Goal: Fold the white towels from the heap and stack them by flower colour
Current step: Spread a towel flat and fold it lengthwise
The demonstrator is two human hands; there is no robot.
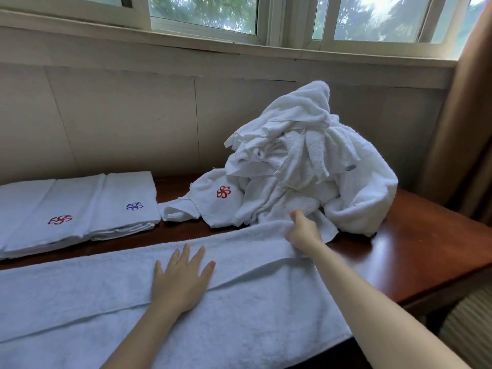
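Observation:
A long white towel (80, 302) lies spread across the near side of the wooden table (415, 251), folded lengthwise. My left hand (181, 280) rests flat on its middle with fingers straight. My right hand (303, 233) pinches the towel's far right edge, just in front of the heap of white towels (314, 166). A red flower (223, 192) shows on one towel in the heap. At the left lie two folded stacks: one with a red flower (60, 219), one with a blue flower (134, 206).
The table stands against a pale wall under a window (202, 12). A brown curtain (463, 123) hangs at the right. A ribbed chair seat (468, 326) sits beyond the table's right front corner. Bare wood shows right of the heap.

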